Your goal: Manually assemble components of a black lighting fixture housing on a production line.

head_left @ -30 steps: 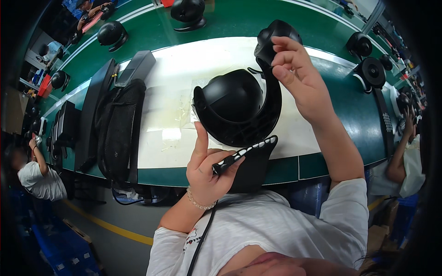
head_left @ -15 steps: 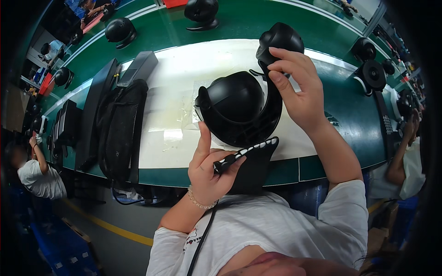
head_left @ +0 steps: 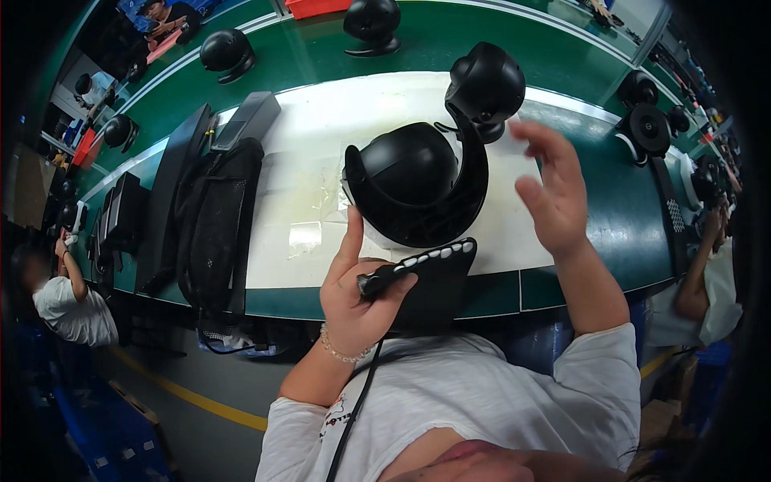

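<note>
My left hand is closed on a black sheet that has a row of white oval pads along its upper edge. Its forefinger points up at the lower left of a glossy black ball-shaped device with a crescent-shaped curved arm around its near side. Just beyond the arm's right end stands a second black round device. To the right of both, my right hand hangs open, slightly blurred, with nothing between its fingers. What the devices are for cannot be told.
Under the devices lies a white mat on the green table. A black mesh pouch and a grey box lie at the left. Similar black devices stand farther back, including one round unit. Other people sit at the sides.
My right hand has let go of the curved arm's upper end and drawn away to the right and nearer. The left hand with the black sheet has shifted slightly left.
</note>
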### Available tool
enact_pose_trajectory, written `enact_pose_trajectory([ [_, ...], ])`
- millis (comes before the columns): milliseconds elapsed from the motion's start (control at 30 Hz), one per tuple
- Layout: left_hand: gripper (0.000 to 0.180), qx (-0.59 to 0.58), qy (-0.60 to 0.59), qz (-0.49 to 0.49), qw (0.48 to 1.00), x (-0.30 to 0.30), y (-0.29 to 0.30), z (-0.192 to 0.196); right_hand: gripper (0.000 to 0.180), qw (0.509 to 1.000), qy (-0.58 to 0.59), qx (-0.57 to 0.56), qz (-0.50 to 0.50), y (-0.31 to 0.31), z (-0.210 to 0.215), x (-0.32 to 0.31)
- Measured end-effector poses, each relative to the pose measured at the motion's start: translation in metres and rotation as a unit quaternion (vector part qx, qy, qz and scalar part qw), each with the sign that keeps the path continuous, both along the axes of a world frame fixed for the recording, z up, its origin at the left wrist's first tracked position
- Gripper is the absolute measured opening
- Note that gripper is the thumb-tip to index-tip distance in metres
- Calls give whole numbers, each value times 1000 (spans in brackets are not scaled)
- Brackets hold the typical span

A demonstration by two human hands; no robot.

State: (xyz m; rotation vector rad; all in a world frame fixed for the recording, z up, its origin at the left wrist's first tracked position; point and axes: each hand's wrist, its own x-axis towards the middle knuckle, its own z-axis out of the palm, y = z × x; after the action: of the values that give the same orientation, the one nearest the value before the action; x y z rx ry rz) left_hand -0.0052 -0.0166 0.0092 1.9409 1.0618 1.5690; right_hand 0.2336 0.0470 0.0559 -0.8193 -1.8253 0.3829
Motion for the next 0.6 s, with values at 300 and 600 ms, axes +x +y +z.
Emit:
enact_pose_trajectory([
  [300,21,-111,-75,-63,989,-6,-23,11,40,979,20,-131,154,-60,-28,-35],
  [600,20,-57,-89,-68,992,-5,-25,8,26,967,62,-201,141,-72,-14,-31],
])
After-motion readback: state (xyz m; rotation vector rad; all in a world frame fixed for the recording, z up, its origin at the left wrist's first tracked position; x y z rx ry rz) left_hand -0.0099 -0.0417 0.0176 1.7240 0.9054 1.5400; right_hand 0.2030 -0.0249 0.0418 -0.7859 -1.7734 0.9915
